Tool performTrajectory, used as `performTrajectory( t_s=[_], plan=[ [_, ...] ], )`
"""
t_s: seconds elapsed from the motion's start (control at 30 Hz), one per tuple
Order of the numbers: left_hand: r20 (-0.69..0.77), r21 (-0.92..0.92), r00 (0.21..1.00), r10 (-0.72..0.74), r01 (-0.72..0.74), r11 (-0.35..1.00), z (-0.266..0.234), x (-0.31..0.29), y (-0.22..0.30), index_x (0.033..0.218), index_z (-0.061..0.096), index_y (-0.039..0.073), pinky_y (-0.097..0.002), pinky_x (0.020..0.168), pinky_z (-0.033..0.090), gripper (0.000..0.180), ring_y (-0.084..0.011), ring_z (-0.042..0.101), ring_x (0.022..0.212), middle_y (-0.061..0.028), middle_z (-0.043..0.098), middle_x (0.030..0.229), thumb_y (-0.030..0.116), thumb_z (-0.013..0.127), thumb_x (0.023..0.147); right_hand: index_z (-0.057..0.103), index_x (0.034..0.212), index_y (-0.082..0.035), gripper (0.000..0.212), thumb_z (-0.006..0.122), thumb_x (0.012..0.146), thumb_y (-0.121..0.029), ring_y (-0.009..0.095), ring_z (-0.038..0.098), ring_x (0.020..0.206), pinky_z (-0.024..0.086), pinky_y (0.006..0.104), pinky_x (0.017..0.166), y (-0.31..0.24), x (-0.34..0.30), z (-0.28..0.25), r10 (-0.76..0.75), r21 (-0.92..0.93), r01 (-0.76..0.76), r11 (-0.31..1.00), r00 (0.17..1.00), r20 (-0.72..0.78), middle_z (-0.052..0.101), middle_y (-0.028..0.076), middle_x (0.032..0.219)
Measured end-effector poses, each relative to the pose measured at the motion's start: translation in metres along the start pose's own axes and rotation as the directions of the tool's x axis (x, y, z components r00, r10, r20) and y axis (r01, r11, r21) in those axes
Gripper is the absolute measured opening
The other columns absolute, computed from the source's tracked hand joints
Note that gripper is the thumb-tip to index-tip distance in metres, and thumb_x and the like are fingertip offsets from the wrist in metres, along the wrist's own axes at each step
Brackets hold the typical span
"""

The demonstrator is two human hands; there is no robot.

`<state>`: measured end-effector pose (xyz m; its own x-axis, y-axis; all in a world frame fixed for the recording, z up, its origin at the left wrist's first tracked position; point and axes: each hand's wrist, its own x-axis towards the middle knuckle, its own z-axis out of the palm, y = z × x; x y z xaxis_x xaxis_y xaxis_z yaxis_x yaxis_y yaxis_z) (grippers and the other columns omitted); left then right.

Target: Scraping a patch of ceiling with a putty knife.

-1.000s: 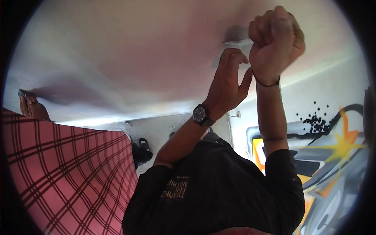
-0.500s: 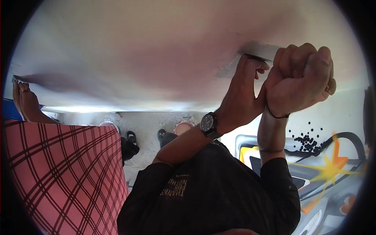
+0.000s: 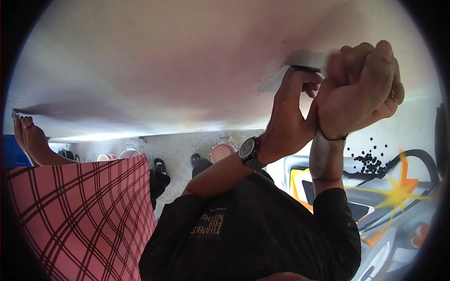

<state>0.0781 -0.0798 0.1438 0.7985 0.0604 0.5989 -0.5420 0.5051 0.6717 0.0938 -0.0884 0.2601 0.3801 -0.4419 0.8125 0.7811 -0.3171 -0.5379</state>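
My right hand (image 3: pixel 358 93) is closed in a fist against the pale wall (image 3: pixel 187 70), wrapped round what looks like the handle of a putty knife, itself hidden by the fingers. Its thin dark blade (image 3: pixel 304 68) shows between my two hands, lying against the wall at a rough grey patch (image 3: pixel 272 84). My left hand (image 3: pixel 293 110), with a black watch (image 3: pixel 248 147) on the wrist, has its fingers curled against the blade's lower edge. The heel of my left hand touches or overlaps my right wrist; I cannot tell which.
At the left, a co-worker in a pink checked shirt (image 3: pixel 84 206) holds a small flat blade (image 3: pixel 15 112) to the wall in one hand (image 3: pixel 35 138). Pink-rimmed buckets (image 3: pixel 222 152) stand on the dusty grey floor (image 3: pixel 180 143). A painted mural wall (image 3: pixel 393 196) is at the right.
My right fist has shifted slightly upward, its fingertips blurred. My left hand stays at the blade. The co-worker's hand and blade appear lower in the picture, and more floor shows.
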Motion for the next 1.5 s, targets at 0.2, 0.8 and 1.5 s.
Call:
performTrajectory(
  t_s=[0.2,0.8,1.5],
  plan=[
    [-0.004,-0.035,1.000,-0.022,0.022,0.999,0.008,-0.001,-0.001,0.110,0.050,-0.001,-0.0357,0.073,0.047,0.035,-0.0259,0.056,0.082,-0.0160,0.053,0.099,-0.008,0.063,0.078,0.033,0.060,-0.009,0.039,0.053,0.093,-0.010,0.006,0.020,0.041,0.016,0.0243,0.037,0.010,0.001,-0.006,0.031,-0.022,-0.031,0.999,0.999,0.012,0.032,-0.001,0.049],
    [-0.013,-0.031,1.000,-0.004,0.004,1.000,0.026,-0.003,-0.009,0.111,0.052,-0.002,-0.0365,0.078,0.050,0.037,-0.0295,0.061,0.087,-0.0170,0.056,0.098,-0.010,0.064,0.077,0.041,0.060,-0.004,0.037,0.047,0.096,-0.008,0.006,0.028,0.039,0.022,0.0245,0.036,0.007,0.021,-0.026,0.082,0.065,-0.086,0.994,0.995,0.057,0.040,0.002,0.049],
    [-0.067,-0.003,0.995,-0.068,0.068,0.998,0.015,-0.015,-0.019,0.109,0.058,0.000,-0.0364,0.080,0.053,0.038,-0.0295,0.066,0.090,-0.0164,0.063,0.098,-0.008,0.071,0.074,0.035,0.057,-0.006,0.039,0.051,0.092,-0.007,0.006,0.023,0.039,0.019,0.0261,0.037,0.029,-0.005,-0.026,0.120,-0.001,-0.120,0.993,0.993,0.015,0.035,0.001,0.047]
  ],
)
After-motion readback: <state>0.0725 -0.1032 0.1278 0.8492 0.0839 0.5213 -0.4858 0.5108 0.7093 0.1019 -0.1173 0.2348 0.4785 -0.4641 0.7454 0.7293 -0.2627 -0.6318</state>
